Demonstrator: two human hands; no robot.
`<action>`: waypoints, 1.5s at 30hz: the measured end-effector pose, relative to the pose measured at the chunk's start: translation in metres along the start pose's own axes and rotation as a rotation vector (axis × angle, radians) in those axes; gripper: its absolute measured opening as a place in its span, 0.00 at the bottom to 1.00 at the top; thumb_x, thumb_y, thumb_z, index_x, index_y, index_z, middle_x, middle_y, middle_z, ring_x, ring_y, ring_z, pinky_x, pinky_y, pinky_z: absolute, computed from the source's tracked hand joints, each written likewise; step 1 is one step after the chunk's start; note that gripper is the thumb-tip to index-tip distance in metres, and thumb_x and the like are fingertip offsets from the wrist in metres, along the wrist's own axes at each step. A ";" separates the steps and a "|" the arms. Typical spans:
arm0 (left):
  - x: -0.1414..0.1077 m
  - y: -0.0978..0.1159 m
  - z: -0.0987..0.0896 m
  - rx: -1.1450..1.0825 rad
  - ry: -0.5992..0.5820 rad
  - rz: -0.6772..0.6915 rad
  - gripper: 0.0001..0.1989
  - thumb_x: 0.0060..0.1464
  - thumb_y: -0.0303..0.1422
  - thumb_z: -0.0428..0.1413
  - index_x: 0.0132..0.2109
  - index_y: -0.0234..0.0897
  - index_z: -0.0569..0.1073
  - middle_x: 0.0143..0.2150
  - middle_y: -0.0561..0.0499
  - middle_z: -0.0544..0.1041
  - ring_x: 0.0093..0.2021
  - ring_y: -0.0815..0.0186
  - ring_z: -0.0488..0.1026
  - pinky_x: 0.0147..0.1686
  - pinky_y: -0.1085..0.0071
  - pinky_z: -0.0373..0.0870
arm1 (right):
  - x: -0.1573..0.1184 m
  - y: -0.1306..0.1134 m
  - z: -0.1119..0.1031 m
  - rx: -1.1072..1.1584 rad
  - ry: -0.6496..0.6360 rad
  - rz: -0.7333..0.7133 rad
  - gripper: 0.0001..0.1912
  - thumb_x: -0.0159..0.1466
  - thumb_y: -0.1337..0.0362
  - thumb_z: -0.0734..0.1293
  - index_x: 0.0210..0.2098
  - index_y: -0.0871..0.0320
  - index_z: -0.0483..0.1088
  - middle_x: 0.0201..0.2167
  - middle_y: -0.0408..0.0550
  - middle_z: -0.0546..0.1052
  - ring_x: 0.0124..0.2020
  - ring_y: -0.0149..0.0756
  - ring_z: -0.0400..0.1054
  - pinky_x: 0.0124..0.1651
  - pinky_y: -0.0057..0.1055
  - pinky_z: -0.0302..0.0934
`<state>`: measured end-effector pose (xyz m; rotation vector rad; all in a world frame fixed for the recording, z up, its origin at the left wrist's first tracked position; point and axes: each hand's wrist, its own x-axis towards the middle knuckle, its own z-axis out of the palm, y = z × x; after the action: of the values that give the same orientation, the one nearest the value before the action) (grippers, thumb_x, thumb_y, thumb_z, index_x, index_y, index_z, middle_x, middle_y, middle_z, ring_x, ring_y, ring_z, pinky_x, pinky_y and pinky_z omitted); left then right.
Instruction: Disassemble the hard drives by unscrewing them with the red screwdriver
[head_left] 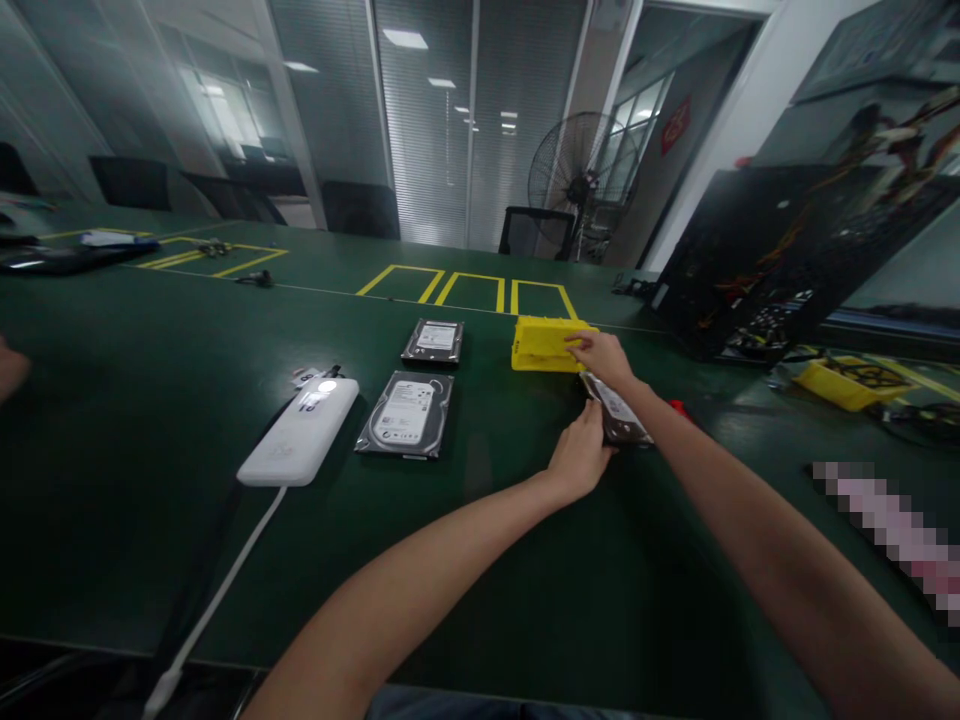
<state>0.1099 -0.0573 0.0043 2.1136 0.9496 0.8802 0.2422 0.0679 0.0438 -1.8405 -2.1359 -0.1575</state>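
Note:
My left hand [581, 455] is closed around the near left side of a hard drive [621, 418], which sits tilted on the green table. Just beyond it, my right hand [606, 360] has its fingertips drawn together at the right part of a small yellow plastic bin [546, 345]. Whether anything is pinched there is too small to tell. My right wrist and forearm cover part of the held drive. To the left lie two more hard drives, a smaller-looking one [435, 341] farther back and a larger-looking one [406, 414] nearer.
A white power bank [301, 432] with a white cable lies at left. An open computer case [780, 260] stands at right, near another yellow bin [851, 384] and cables. Yellow tape outlines [470, 290] mark the far table. Another person's hand [10, 368] shows at the left edge.

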 end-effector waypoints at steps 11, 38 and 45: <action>0.007 -0.008 0.009 -0.188 -0.026 0.022 0.32 0.53 0.24 0.57 0.62 0.37 0.56 0.62 0.41 0.63 0.60 0.50 0.63 0.59 0.51 0.62 | -0.099 0.078 -0.041 -0.371 -0.231 0.320 0.30 0.64 0.44 0.48 0.38 0.58 0.71 0.39 0.56 0.76 0.40 0.51 0.71 0.36 0.41 0.60; 0.025 -0.002 0.020 0.035 0.049 0.017 0.27 0.52 0.28 0.59 0.57 0.31 0.59 0.58 0.41 0.67 0.57 0.54 0.64 0.56 0.59 0.63 | -0.099 0.110 -0.043 -0.725 -0.367 -0.408 0.15 0.66 0.68 0.53 0.35 0.65 0.69 0.34 0.57 0.71 0.37 0.44 0.64 0.30 0.35 0.37; 0.024 -0.002 0.020 0.021 0.084 0.031 0.25 0.51 0.26 0.59 0.55 0.29 0.62 0.54 0.40 0.71 0.54 0.55 0.67 0.54 0.60 0.64 | -0.099 0.105 -0.050 -0.697 -0.338 -0.431 0.12 0.64 0.69 0.55 0.32 0.64 0.69 0.32 0.55 0.71 0.36 0.43 0.63 0.32 0.35 0.41</action>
<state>0.1364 -0.0427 -0.0012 2.1281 0.9750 0.9855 0.3651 -0.0223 0.0482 -1.7755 -2.9711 -0.8337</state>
